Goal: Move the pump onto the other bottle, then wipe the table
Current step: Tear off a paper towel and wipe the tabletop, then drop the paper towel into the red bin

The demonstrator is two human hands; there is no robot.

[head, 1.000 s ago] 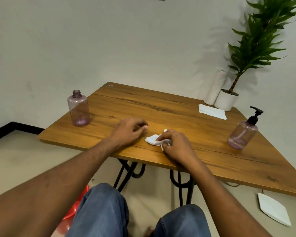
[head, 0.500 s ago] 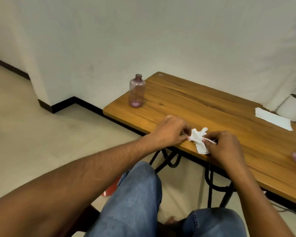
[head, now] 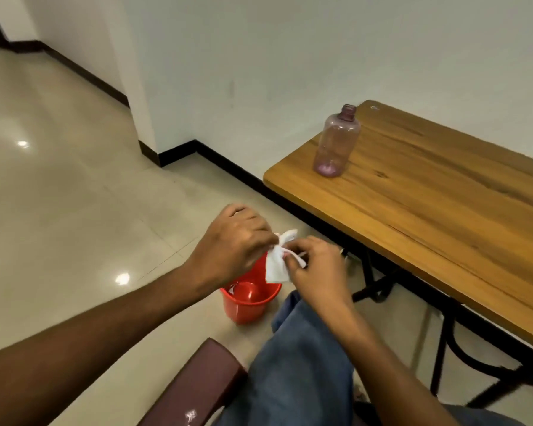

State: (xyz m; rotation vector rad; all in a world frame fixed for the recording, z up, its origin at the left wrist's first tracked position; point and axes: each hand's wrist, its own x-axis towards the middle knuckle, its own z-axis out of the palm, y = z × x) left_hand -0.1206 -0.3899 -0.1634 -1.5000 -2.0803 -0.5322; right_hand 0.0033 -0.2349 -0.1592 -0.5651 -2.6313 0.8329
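A crumpled white tissue (head: pixel 276 265) hangs between my two hands, off the table and above a red bucket (head: pixel 249 302) on the floor. My left hand (head: pixel 237 241) pinches its upper left part. My right hand (head: pixel 317 269) grips its right side. An open pink plastic bottle (head: pixel 336 142) without a pump stands upright near the left end of the wooden table (head: pixel 437 204). The bottle with the pump is out of view.
A dark brown stool edge (head: pixel 194 392) sits at the bottom, left of my jeans-clad knee (head: pixel 302 358). Black metal table legs (head: pixel 373 287) stand under the tabletop. Shiny tiled floor (head: pixel 59 210) stretches to the left, with a white wall corner behind.
Both hands lifted the tissue off the table and carried it left and down over the red bucket. My view swung left, so the pump bottle, plant and folded tissue left the frame.
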